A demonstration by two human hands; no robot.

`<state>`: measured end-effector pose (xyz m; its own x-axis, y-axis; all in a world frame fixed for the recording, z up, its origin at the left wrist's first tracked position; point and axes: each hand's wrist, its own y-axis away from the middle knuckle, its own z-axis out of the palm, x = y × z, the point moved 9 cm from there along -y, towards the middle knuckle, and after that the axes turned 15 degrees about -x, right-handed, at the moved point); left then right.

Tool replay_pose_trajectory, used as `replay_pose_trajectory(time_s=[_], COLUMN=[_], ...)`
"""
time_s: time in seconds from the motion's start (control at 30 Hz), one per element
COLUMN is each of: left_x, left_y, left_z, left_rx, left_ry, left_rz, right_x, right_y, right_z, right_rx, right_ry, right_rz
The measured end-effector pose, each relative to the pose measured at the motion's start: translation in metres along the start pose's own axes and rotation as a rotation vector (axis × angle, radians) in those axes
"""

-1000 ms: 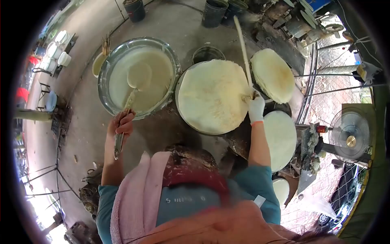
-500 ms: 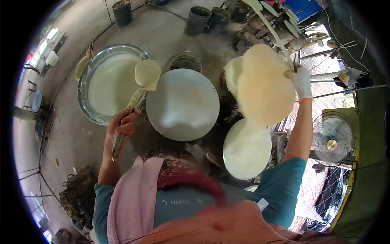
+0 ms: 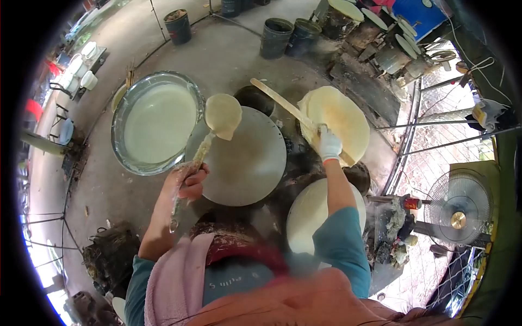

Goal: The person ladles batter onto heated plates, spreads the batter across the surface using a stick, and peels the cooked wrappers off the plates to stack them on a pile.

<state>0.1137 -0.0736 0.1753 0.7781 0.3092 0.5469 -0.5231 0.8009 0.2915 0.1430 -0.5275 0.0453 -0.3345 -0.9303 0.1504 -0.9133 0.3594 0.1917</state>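
Observation:
My left hand [image 3: 187,182] is wrapped round the handle of a ladle [image 3: 223,114] that holds pale batter, above the left edge of a round flat griddle [image 3: 244,168]. The griddle's surface is bare and greyish. My right hand [image 3: 330,145], in a white glove, grips a long flat wooden stick [image 3: 277,99]. The stick lies across the left side of thin round pancakes [image 3: 348,114], which look stacked. Nearer my body, a second griddle [image 3: 304,217] carries a whitish round layer, partly covered by my right arm.
A wide metal basin [image 3: 117,136] of batter stands left of the griddle. Dark buckets [image 3: 276,38] stand at the far side. More round-topped stoves [image 3: 345,11] are at the upper right, and a fan [image 3: 458,206] stands at the right.
My right hand has come down and left, laying the large thin pancake onto the stack; the stick now points left. The ladle has moved right, over the griddle.

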Motion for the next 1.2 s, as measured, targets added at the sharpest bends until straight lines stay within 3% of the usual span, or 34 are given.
replay_pose_trajectory(time_s=[0.07, 0.17, 0.27, 0.37, 0.4, 0.43, 0.57, 0.63, 0.7, 0.77, 0.83, 0.87, 0.93, 0.97, 1.0, 1.03, 1.07, 1.1, 1.13, 1.17, 1.2], left_x=[-0.008, -0.016, -0.027, -0.049, -0.059, -0.073, -0.099, -0.095, -0.083, -0.064, -0.035, -0.017, 0.022, 0.037, 0.061, 0.078, 0.089, 0.095, 0.097, 0.093, 0.103], left_y=[-0.008, -0.017, -0.037, -0.062, -0.076, -0.091, -0.132, -0.133, -0.128, -0.117, -0.103, -0.096, -0.077, -0.07, -0.059, -0.051, -0.04, -0.047, -0.043, -0.034, -0.02], left_z=[0.005, 0.013, 0.02, 0.015, 0.0, -0.021, -0.088, -0.108, -0.113, -0.118, -0.119, -0.121, -0.127, -0.135, -0.13, -0.132, -0.134, -0.149, -0.152, -0.148, -0.129], left_rx=[0.01, 0.092, 0.032, 0.05, 0.025, -0.007, 0.042, 0.131, 0.16, 0.19, 0.227, 0.221, 0.218, 0.205, 0.193, 0.186, 0.132, 0.036, -0.055, -0.139, -0.151], left_ry=[-0.007, -0.113, -0.255, -0.373, -0.438, -0.503, -1.166, -1.571, -1.811, -1.951, -1.987, -1.96, -1.876, -1.794, -1.713, -1.631, -1.593, -1.298, -1.002, -0.703, -0.55], left_rz=[-0.021, -0.059, -0.069, -0.127, -0.132, -0.134, -0.103, 0.044, 0.061, 0.104, 0.172, 0.32, 0.604, 0.601, 0.594, 0.587, 0.838, 0.605, 0.372, 0.139, 0.088], right_x=[-0.002, 0.005, -0.003, 0.0, -0.012, -0.02, -0.063, -0.088, -0.119, -0.147, -0.171, -0.181, -0.215, -0.235, -0.262, -0.274, -0.274, -0.273, -0.266, -0.265, -0.262], right_y=[0.001, 0.004, 0.026, 0.04, 0.067, 0.082, 0.175, 0.225, 0.264, 0.288, 0.299, 0.297, 0.286, 0.277, 0.271, 0.269, 0.263, 0.26, 0.269, 0.277, 0.281], right_z=[0.015, 0.003, -0.037, 0.003, -0.012, 0.001, 0.076, 0.075, 0.062, 0.079, 0.079, 0.084, 0.107, 0.114, 0.11, 0.108, 0.092, 0.075, 0.054, 0.006, 0.017], right_rx=[-0.1, -0.033, 0.05, -0.24, -0.223, -0.002, -0.059, 0.102, 0.183, -0.217, -0.348, -0.248, -0.115, -0.038, -0.092, -0.2, -0.101, -0.003, 0.037, 0.288, 0.263], right_ry=[-0.079, -0.224, -0.469, -0.7, -0.912, -1.112, -1.785, -1.682, -1.014, -0.867, -0.805, -0.815, -1.34, -1.598, -2.025, -2.016, -1.964, -1.911, -1.827, -1.962, -1.965], right_rz=[0.016, 0.035, -0.028, 0.123, 0.09, -0.044, 0.149, 0.125, 0.139, 0.359, 0.496, 0.513, 0.491, 0.461, 0.587, 0.677, 0.589, 0.503, 0.56, 0.555, 0.601])
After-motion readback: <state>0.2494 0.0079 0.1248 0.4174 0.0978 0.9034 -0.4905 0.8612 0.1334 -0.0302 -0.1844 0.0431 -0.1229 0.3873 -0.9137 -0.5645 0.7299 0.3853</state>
